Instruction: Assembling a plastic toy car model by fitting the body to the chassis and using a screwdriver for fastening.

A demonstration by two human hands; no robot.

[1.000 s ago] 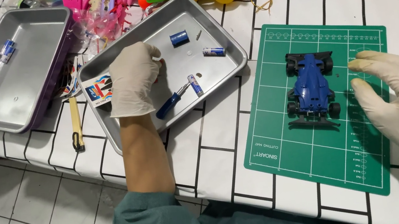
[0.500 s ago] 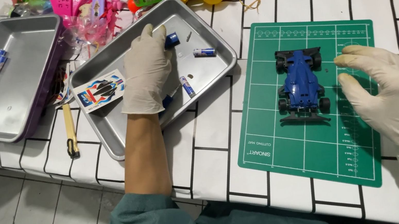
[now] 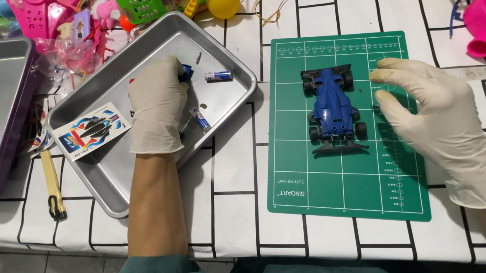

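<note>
Blue plastic toy race car (image 3: 333,108) centre-right, long axis vertical, nose toward frame top.
Gloved left hand (image 3: 157,104) curls over small blue part (image 3: 185,70); gloved right hand (image 3: 437,122) open, empty.

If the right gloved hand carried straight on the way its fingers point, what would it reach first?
The right gloved hand points left, so it would probably first meet the blue toy racing car on the green cutting mat; its height above the mat is unclear.

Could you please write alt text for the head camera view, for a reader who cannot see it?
A gloved left hand reaches into a metal tray holding a sticker sheet and small batteries, its fingers on a small blue part. The gloved right hand rests open on a green cutting mat beside a blue toy race car.
</note>
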